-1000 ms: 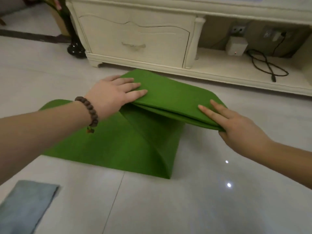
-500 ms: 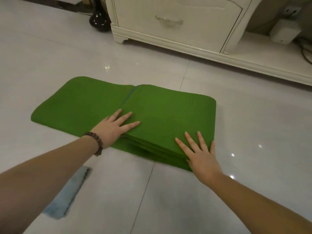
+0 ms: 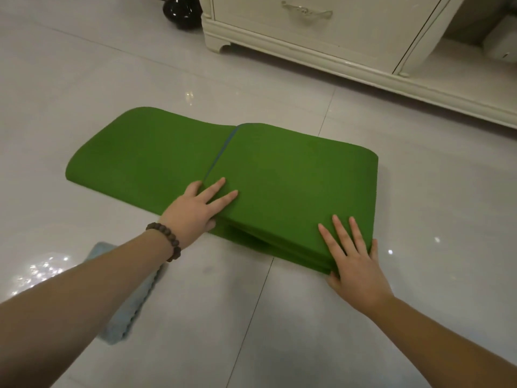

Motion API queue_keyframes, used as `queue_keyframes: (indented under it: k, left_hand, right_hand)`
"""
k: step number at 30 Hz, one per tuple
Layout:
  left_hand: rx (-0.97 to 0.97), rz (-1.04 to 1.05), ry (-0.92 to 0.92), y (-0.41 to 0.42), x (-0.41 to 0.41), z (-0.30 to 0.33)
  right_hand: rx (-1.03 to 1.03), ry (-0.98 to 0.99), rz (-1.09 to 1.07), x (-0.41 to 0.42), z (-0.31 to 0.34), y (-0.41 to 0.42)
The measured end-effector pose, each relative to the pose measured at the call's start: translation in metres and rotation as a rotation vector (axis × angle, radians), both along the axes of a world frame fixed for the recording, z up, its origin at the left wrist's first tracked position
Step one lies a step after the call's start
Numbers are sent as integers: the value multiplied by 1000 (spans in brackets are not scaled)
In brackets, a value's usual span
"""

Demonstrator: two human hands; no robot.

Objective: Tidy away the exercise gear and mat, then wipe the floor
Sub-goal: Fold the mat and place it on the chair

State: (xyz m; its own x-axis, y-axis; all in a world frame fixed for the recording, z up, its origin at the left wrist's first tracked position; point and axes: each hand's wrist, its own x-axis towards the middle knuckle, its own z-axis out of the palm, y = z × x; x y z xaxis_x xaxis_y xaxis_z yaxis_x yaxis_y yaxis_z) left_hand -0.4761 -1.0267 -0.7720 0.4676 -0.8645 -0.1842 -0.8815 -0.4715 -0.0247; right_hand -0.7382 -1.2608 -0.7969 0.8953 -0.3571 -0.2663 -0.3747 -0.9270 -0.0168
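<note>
Folded section of green mat (image 3: 293, 186), raised in a tented arch a second ago, now lies pressed flat in stacked layers on the floor (image 3: 84, 79), with a single-layer part extending to the left. Left hand (image 3: 195, 208), previously on top of the raised fold, now rests flat with straight fingers at the near left edge of the stack. Right hand (image 3: 355, 264), earlier at the lifted fold's right edge, now presses palm-down on the near right corner.

Tiled floor (image 3: 279, 345) carries folded green mat (image 3: 293, 177), blue cloth (image 3: 134, 309).
</note>
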Motion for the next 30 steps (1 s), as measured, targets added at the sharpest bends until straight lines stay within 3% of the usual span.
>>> queue_keyframes:
  k: [2,6,13,20,23,30]
  left_hand:
    - [-17,-23,-26,9,-3,-8]
    - [218,68,15,13,-9,-32]
    - [23,74,-62,5,-12,-47]
    - [71,84,17,-29,-32,-36]
    - [54,51,67,-69,-57,-17]
    - [25,-191,89,-139,-152,-19]
  right_hand:
    - [-38,-44,23,-7,-6,3]
    - [-129,22,70,-2,-16,-1]
    - [-230,30,108,17,-10,2]
    - [-347,-111,147,-3,-4,-40]
    - [-378,-147,108,-25,9,-84]
    - [-317,-7,-167,-94,9,-129]
